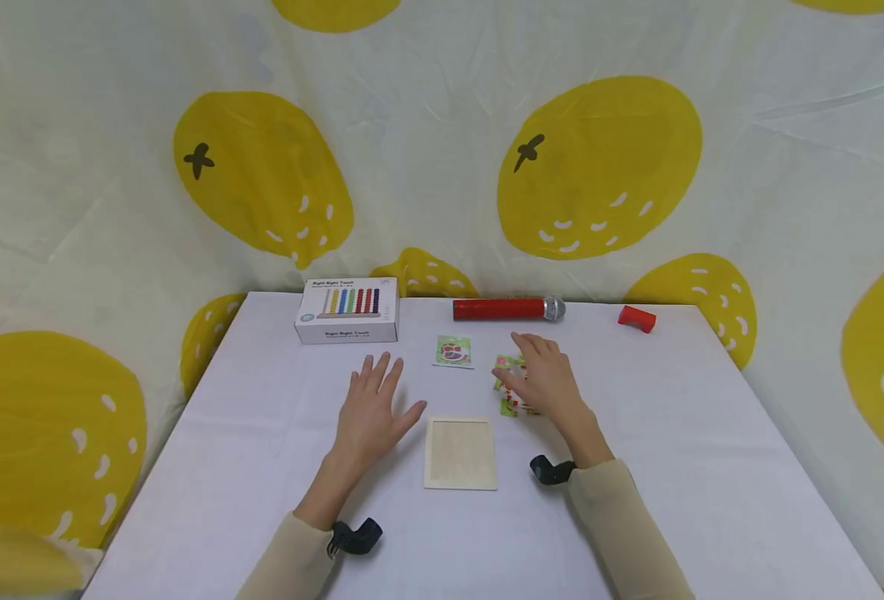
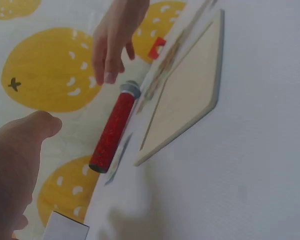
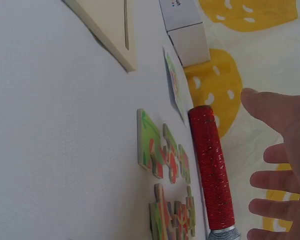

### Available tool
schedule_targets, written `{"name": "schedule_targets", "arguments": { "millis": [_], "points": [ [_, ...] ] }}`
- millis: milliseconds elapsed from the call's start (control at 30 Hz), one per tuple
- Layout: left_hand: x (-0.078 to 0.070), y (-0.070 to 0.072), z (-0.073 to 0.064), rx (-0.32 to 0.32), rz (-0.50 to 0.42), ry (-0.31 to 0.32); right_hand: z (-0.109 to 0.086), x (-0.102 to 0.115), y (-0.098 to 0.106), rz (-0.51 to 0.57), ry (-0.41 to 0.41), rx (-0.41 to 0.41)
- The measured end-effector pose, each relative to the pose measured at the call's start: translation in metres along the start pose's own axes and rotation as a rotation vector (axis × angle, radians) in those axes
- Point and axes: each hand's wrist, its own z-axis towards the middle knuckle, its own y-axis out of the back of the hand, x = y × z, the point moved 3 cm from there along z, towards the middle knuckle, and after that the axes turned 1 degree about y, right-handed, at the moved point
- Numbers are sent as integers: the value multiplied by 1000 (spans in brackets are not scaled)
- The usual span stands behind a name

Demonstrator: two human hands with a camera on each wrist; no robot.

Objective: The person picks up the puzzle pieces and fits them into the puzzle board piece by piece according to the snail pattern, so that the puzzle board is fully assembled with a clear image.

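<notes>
Beside a square wooden puzzle tray [image 1: 460, 454], my left hand [image 1: 370, 417] hovers over the table with its fingers spread, holding nothing. My right hand [image 1: 550, 379] is held above several jigsaw puzzle pieces [image 3: 149, 140], its fingers extended and apart from them. In the head view that hand partly covers the pieces, which are green with red and other colours. Between and beyond the hands lies a small picture card [image 1: 454, 351] with a green border. The tray's recess shows bare wood.
A red microphone [image 1: 497, 309] with a silver head lies along the table's back. At back left sits a white box [image 1: 347, 311] with a picture of coloured beads. A small red block [image 1: 637, 318] lies at back right. Behind hangs a lemon-print cloth [image 1: 427, 142].
</notes>
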Motion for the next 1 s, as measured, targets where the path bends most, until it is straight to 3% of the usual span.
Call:
{"name": "schedule_targets", "arguments": {
  "millis": [300,700,1000],
  "points": [
    [-9,-3,-16,54,-40,-38,12,-7,-13,-13,-34,80],
    [-16,-14,-38,115,-27,-104,23,-24,-27,-32,-37,107],
    [-17,-27,-51,225,-77,-171,28,-27,-32,-35,-18,125]
  ]
}}
